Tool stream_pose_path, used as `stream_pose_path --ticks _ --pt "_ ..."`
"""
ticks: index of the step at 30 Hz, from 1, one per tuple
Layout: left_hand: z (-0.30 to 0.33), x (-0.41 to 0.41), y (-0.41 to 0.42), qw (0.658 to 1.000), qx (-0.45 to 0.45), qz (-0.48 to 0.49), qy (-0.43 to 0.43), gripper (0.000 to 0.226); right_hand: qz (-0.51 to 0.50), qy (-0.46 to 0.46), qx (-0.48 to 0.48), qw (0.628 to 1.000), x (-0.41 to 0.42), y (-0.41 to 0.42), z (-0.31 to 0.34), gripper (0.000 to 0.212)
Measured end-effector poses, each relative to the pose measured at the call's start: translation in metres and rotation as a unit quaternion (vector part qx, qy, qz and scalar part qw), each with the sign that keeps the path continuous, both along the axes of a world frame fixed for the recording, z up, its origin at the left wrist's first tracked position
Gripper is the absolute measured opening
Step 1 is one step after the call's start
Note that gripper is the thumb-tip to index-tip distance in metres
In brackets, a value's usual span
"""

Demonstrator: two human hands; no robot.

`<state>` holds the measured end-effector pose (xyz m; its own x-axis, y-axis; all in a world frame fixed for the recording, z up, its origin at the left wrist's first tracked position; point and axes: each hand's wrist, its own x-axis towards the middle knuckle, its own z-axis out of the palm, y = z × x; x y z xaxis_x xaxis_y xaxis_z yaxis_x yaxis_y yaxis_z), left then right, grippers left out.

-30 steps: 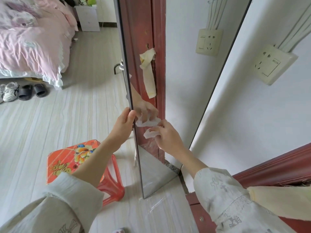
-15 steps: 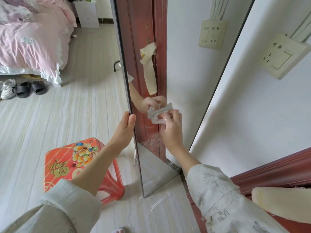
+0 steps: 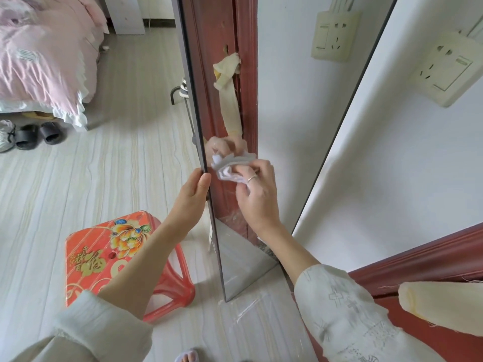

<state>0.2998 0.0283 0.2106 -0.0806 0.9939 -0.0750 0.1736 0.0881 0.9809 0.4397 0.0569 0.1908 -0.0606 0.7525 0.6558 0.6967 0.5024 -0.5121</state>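
Observation:
A tall frameless mirror (image 3: 292, 105) leans against the white wall, its bottom edge on the floor. My left hand (image 3: 192, 197) grips the mirror's left edge at mid height, thumb on the front. My right hand (image 3: 257, 197) holds a crumpled white tissue (image 3: 230, 168) and presses it against the glass close to that left edge. A ring shows on one finger of the right hand. The mirror reflects a red door frame, a cream cloth strip, the hand and a wall socket.
A red plastic stool (image 3: 109, 254) with a flower print stands on the pale floor left of the mirror. A bed with pink bedding (image 3: 44, 64) and shoes (image 3: 31, 135) lie far left. A wall socket (image 3: 449, 71) and red door frame (image 3: 423, 259) are at right.
My right hand has moved the tissue up the glass and then back left toward the mirror's edge. My left hand has kept its grip on the edge.

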Motion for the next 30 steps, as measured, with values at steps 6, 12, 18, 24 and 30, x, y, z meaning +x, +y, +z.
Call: stream_pose_path --ticks 6,12,18,24,30 --pt "-0.004 0.000 0.001 1.000 0.016 0.010 0.020 0.032 0.063 -0.081 -0.040 0.994 -0.001 -0.019 -0.069 0.014" --pt "-0.006 0.018 -0.004 0.991 0.067 0.069 0.093 0.029 0.129 -0.209 -0.147 0.958 0.036 -0.022 -0.078 0.017" --pt "-0.005 0.030 -0.005 0.984 0.075 0.128 0.099 0.023 -0.044 0.005 -0.015 0.999 0.066 0.016 -0.012 0.029" --pt "-0.003 0.035 -0.007 0.979 0.073 0.153 0.109 0.024 -0.076 0.058 0.038 0.995 0.043 0.043 0.003 0.027" --pt "-0.003 0.031 -0.006 0.981 0.071 0.146 0.111 0.024 -0.012 -0.081 -0.193 0.978 0.043 0.008 -0.087 0.018"
